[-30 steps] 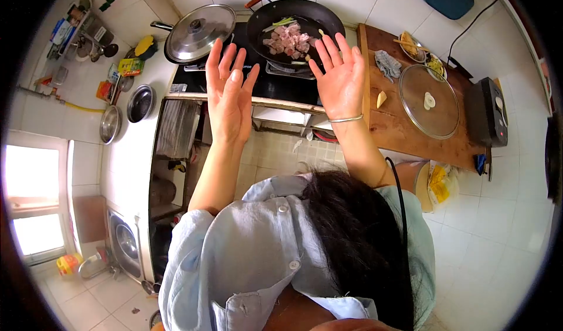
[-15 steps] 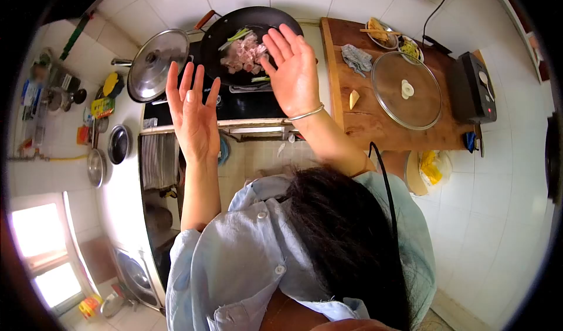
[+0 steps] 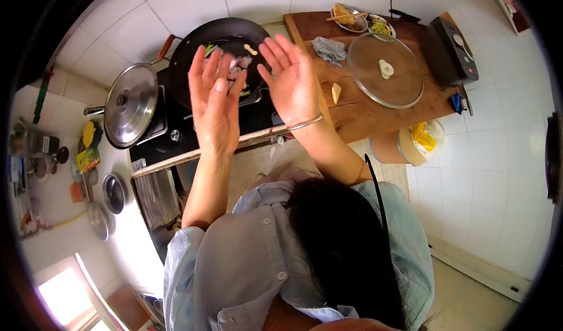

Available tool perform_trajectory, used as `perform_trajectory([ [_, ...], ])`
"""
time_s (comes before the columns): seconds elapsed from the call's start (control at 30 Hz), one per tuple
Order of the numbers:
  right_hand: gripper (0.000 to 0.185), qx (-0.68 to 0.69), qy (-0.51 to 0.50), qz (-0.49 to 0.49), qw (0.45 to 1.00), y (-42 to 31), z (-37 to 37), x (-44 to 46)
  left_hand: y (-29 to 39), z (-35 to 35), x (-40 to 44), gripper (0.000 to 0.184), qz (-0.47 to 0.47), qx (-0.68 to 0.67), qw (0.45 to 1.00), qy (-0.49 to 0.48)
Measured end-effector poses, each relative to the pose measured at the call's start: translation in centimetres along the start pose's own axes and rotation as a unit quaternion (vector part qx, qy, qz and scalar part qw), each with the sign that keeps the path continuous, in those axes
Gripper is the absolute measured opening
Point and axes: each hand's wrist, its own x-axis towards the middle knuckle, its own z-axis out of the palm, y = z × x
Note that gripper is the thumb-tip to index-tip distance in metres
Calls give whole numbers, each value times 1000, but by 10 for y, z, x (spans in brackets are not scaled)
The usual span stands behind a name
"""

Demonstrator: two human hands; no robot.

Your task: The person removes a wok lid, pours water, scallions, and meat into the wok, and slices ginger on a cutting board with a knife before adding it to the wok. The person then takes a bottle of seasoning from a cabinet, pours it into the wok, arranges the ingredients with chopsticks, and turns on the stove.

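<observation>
My left hand (image 3: 216, 111) is raised over the front of the black wok (image 3: 226, 29), palm up with fingers apart. Beside it, my right hand (image 3: 291, 85) hovers near the wok's right edge, also open, with a silver bangle at the wrist. Neither hand holds anything. Pale pink pieces of meat (image 3: 239, 66) lie in the wok, partly hidden behind my left fingers. Green scallion (image 3: 209, 49) and a small yellowish piece (image 3: 251, 49) are in there too.
Left on the stove (image 3: 174, 121) stands a metal-lidded pan (image 3: 130, 108). The wooden counter (image 3: 360, 117) at right bears a glass lid (image 3: 404, 61), a grey cloth (image 3: 328, 49), a pale yellow wedge (image 3: 335, 93), a food dish (image 3: 350, 20) with chopsticks, and a black appliance (image 3: 450, 49).
My hands have come closer together, the left one shifting right in front of the wok. The view has turned, and a yellowish piece now shows in the wok.
</observation>
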Motion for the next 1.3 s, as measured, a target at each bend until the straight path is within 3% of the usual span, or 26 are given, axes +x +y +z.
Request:
perform_trajectory([
  [0.2,47,-5,87,-81,993,-65,-52,37,-73,66,43,62,-49,39,997,-46],
  [0.37,38,28,168,-130,977,-130,-136,111,-184,123,103,69,-93,35,994,-54],
  [0.57,20,23,312,-127,941,-179,-252,224,-306,167,175,72,-126,62,989,-41],
  [0.73,7,-12,381,-78,921,-195,-329,306,-393,159,231,62,-122,214,969,-19],
  [0.8,5,-33,399,-58,914,-196,-345,325,-436,141,256,56,-83,332,939,-22],
  [0.93,10,-110,369,-34,922,-190,-383,356,-471,131,296,40,-21,586,802,-114],
  [1.13,12,-176,389,3,904,-185,-411,383,-506,124,324,29,53,730,655,-186],
  [1.23,12,-161,385,-2,909,-183,-414,385,-512,129,325,21,-1,778,585,-228],
  [1.3,11,-174,384,-10,907,-177,-427,392,-523,121,328,22,23,780,581,-232],
])
